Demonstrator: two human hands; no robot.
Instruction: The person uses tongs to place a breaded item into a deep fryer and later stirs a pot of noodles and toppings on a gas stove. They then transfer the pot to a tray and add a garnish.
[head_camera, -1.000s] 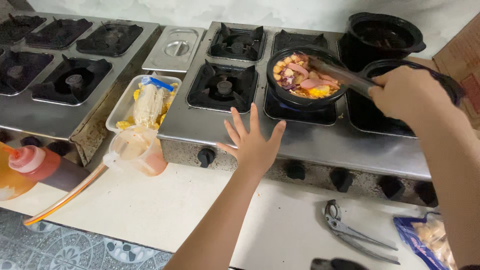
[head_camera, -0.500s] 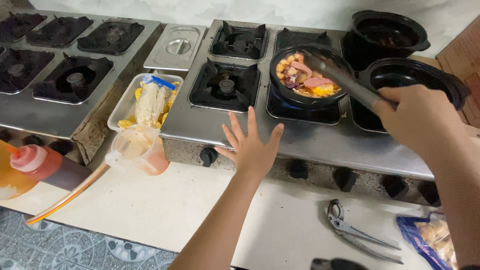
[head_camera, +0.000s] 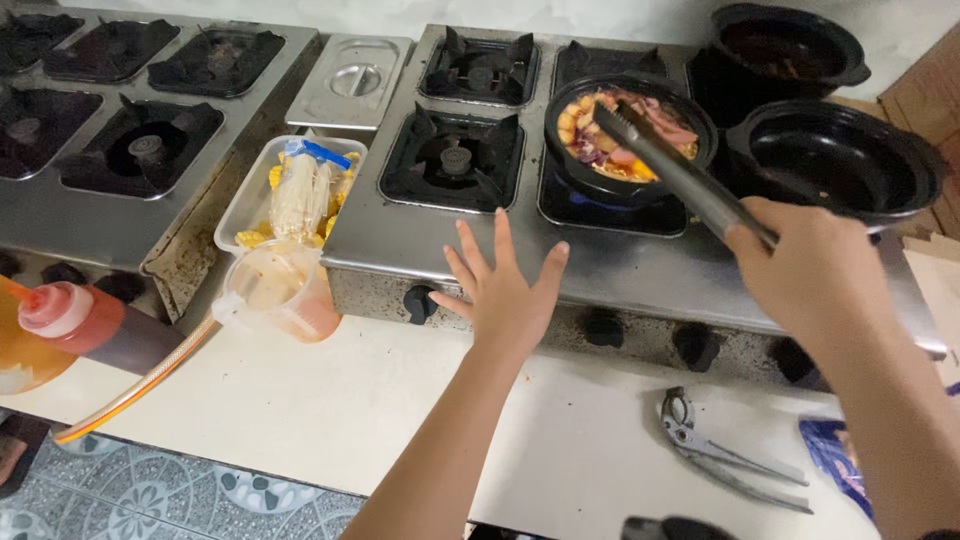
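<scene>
My right hand (head_camera: 810, 268) grips long metal tongs (head_camera: 672, 165) whose tips reach into a black clay pot (head_camera: 630, 125) of mixed food, with sausage slices and yellow pieces, on a lit burner. My left hand (head_camera: 503, 290) hovers with fingers spread at the front edge of the steel stove (head_camera: 400, 240), just above a black knob (head_camera: 420, 303), holding nothing.
Two empty black pots (head_camera: 835, 160) stand at the right. A clear tray with enoki and corn (head_camera: 292, 190), a plastic jug (head_camera: 272, 290) and a red sauce bottle (head_camera: 85, 322) sit at the left. Metal pliers (head_camera: 715, 450) lie on the white counter. A second stove is far left.
The right hand has swung the tongs so that they point into the food pot from the right. The left hand has stayed spread by the stove's front.
</scene>
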